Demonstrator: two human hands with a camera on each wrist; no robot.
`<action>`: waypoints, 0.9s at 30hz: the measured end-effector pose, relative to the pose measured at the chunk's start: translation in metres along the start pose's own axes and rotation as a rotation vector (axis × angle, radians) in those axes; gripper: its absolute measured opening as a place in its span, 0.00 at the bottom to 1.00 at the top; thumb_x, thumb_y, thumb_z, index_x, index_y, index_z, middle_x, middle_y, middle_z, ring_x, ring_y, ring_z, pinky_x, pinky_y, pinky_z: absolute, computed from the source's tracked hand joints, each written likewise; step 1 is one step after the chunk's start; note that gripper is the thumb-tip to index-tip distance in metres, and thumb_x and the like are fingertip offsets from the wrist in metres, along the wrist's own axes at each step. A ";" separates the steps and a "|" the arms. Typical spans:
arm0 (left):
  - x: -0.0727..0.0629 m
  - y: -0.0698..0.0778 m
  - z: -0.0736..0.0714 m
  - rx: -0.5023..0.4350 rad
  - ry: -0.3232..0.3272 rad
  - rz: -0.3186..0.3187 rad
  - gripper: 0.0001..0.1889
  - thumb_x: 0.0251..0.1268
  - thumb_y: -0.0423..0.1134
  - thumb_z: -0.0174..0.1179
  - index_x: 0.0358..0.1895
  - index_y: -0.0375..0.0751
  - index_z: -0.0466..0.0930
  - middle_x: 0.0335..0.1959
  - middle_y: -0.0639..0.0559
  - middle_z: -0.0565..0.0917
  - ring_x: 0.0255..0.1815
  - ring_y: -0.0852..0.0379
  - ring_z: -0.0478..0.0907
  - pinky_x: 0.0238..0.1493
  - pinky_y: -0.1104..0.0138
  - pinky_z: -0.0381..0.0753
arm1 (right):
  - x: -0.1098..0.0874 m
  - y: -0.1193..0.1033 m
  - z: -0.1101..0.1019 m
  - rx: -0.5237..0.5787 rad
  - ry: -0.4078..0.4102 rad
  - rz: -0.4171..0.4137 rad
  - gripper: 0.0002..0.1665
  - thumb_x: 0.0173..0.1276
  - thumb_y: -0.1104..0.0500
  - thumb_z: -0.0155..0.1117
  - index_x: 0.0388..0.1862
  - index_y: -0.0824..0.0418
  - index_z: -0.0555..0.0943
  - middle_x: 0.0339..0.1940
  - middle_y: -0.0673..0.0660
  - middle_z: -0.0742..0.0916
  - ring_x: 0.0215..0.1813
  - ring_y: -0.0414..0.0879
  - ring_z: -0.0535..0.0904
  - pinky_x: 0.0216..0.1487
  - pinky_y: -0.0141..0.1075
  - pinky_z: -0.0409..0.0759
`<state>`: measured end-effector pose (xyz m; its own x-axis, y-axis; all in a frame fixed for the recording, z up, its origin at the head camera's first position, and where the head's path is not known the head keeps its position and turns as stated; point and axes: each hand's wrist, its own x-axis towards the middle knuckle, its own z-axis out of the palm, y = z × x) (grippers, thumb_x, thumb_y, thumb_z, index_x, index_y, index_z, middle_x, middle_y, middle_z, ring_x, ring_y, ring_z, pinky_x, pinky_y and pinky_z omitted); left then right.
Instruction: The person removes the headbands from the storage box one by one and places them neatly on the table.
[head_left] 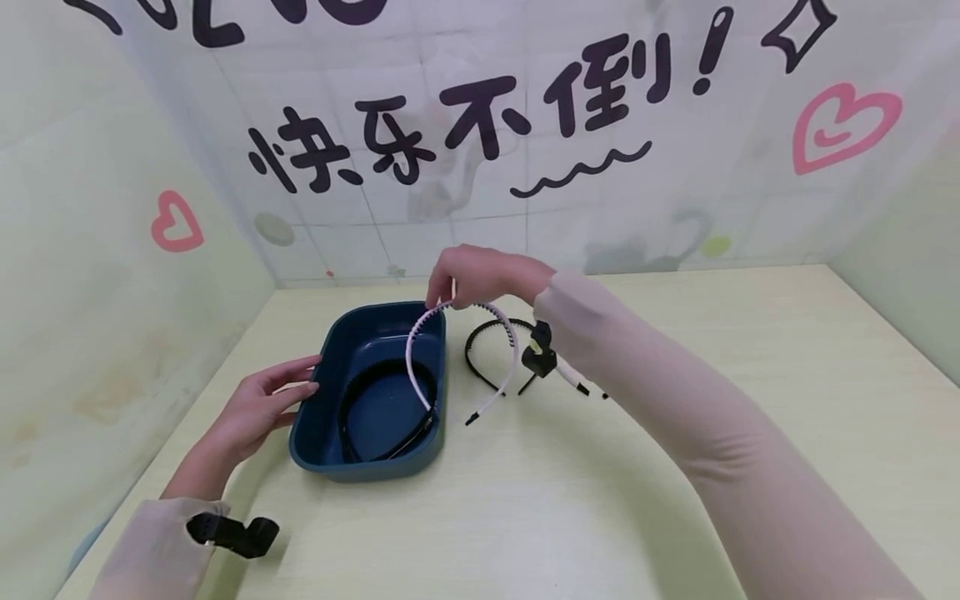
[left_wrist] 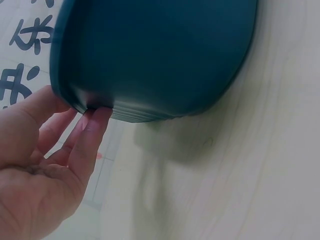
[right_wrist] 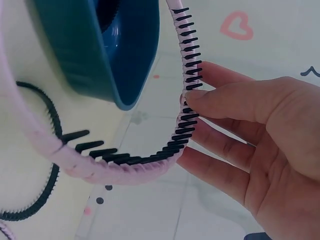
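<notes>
My right hand (head_left: 480, 275) pinches a pale pink headband (right_wrist: 100, 170) with black teeth at the top of its arch, between thumb and fingers. The headband hangs tips down at the right rim of a dark blue plastic bin (head_left: 367, 475), one leg over the bin and the other outside it. Inside the bin lies a black toothed headband (head_left: 348, 400); whether there is more than one I cannot tell. My left hand (head_left: 255, 408) touches the bin's left side, its fairly straight fingers (left_wrist: 90, 140) against the outer wall near the rim.
Right of the bin, a black toothed headband (head_left: 472, 342) lies on the pale wooden table (head_left: 495, 517). A white headband leg (head_left: 573, 379) with a black tip shows beside it, mostly hidden by my right arm. Behind stands a printed backdrop (head_left: 480, 208).
</notes>
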<state>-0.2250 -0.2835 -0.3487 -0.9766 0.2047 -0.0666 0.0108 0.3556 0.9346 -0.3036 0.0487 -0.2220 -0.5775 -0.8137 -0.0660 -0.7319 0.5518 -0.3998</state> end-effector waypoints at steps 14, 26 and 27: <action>-0.001 -0.003 0.000 0.005 0.009 0.008 0.27 0.65 0.42 0.56 0.66 0.41 0.65 0.46 0.60 0.73 0.42 0.68 0.76 0.38 0.68 0.78 | -0.038 0.034 0.010 0.045 0.021 0.034 0.21 0.58 0.76 0.52 0.46 0.63 0.83 0.42 0.55 0.84 0.44 0.45 0.79 0.45 0.34 0.75; 0.000 -0.002 0.001 0.004 -0.002 0.009 0.27 0.65 0.43 0.56 0.66 0.41 0.64 0.46 0.61 0.74 0.42 0.68 0.76 0.39 0.68 0.78 | -0.080 0.074 0.013 0.059 0.062 0.104 0.21 0.54 0.79 0.53 0.43 0.66 0.83 0.39 0.59 0.85 0.43 0.50 0.79 0.45 0.38 0.77; 0.000 -0.002 0.001 0.005 -0.003 0.009 0.27 0.65 0.43 0.56 0.66 0.41 0.64 0.46 0.61 0.74 0.42 0.68 0.76 0.39 0.68 0.78 | -0.084 0.077 0.012 0.061 0.064 0.107 0.21 0.54 0.79 0.53 0.43 0.67 0.83 0.39 0.59 0.85 0.43 0.50 0.79 0.45 0.38 0.77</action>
<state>-0.2248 -0.2828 -0.3506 -0.9758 0.2103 -0.0593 0.0204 0.3581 0.9335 -0.3071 0.1572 -0.2585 -0.6744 -0.7364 -0.0531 -0.6427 0.6209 -0.4487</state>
